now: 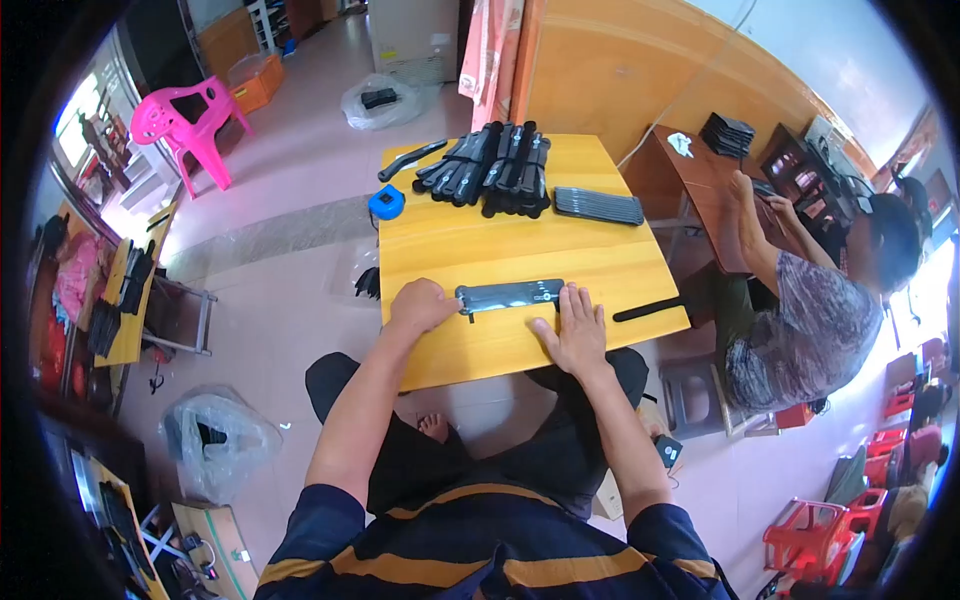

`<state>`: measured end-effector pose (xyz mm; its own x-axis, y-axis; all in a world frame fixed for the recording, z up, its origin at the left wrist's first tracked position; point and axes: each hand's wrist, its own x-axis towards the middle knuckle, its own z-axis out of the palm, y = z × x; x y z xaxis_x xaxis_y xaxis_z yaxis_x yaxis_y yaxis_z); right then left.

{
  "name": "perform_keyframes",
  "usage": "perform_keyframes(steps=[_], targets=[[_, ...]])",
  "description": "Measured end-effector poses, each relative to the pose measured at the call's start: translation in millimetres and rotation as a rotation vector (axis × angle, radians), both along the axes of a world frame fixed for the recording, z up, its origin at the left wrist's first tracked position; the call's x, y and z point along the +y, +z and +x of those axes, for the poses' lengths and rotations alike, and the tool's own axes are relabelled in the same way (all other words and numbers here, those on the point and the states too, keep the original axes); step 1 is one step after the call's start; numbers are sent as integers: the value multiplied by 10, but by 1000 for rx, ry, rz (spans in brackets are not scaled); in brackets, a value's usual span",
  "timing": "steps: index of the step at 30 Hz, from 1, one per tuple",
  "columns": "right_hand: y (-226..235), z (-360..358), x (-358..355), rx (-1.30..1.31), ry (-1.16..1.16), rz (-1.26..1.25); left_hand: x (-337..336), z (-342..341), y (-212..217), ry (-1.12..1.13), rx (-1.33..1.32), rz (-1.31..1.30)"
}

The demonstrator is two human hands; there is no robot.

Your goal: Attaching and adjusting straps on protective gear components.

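Observation:
A flat, narrow black packet [508,295] with a shiny, clear-looking surface and small white marks lies near the middle of the yellow wooden table [430,350]. My left hand [422,305] pinches its left end between thumb and fingers. My right hand [575,330] rests flat across its right end, fingers stretched out and thumb apart. A single black strap [648,308] lies to the right, by the table's edge. Farther back are several bundled black strips [480,170], a neat stack of shiny dark packets [598,205], a black curved piece [412,160] and a blue tape-like object [386,202].
A person [810,310] sits working at a brown table [695,190] on the right. A pink plastic chair [190,125] stands far left. Plastic bags [220,440] with dark things lie on the floor. Red stools [805,540] are at lower right, a side table [125,310] at left.

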<state>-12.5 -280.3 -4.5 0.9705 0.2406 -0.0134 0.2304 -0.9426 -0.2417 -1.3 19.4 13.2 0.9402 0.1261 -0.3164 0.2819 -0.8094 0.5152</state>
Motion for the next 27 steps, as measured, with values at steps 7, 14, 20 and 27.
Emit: perform_keyframes(steps=[7,14,20,27], targets=[[-98,-143,689,-172,319,160,12,-5,-75,-31,-81,28],[-188,-221,748,-97,341,96,-30,-8,-39,-28,-24,-29],[-29,-53,-145,11,40,-14,-7,-20,-49,-22,-34,2],[65,94,-887,-290,-89,94,-20,-57,-47,4,-90,-86]])
